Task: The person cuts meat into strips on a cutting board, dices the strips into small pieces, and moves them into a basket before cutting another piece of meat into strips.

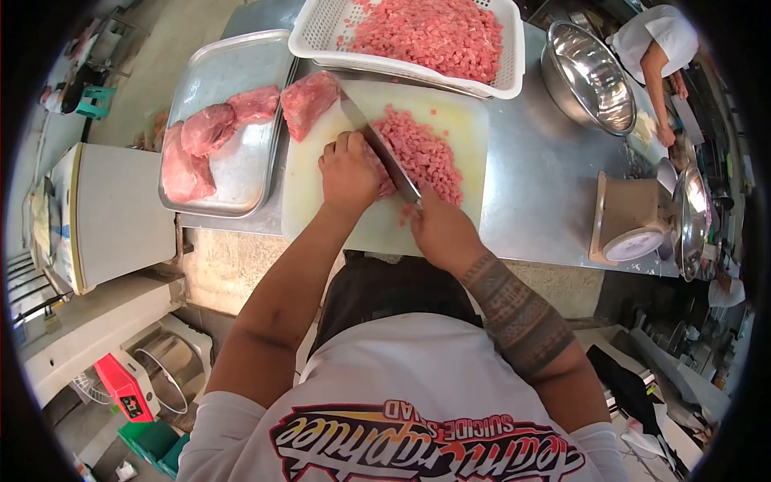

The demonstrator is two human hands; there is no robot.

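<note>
My right hand (444, 229) is closed round the handle of a large knife (381, 149), whose blade slants up and left across a pale cutting board (309, 193). With curled fingers, my left hand (350, 170) presses on a piece of meat (382, 178) just left of the blade; most of that piece is hidden. Small diced meat (426, 157) lies heaped to the right of the knife. Near the blade's tip, a raw chunk of meat (309, 103) rests at the board's upper left corner.
On the left stands a metal tray (249, 181) with several large meat pieces. A white perforated basket (321, 44) of diced meat sits behind the board. To the right are a steel bowl (590, 80) and a scale (630, 217). Another person (662, 48) works at the far right.
</note>
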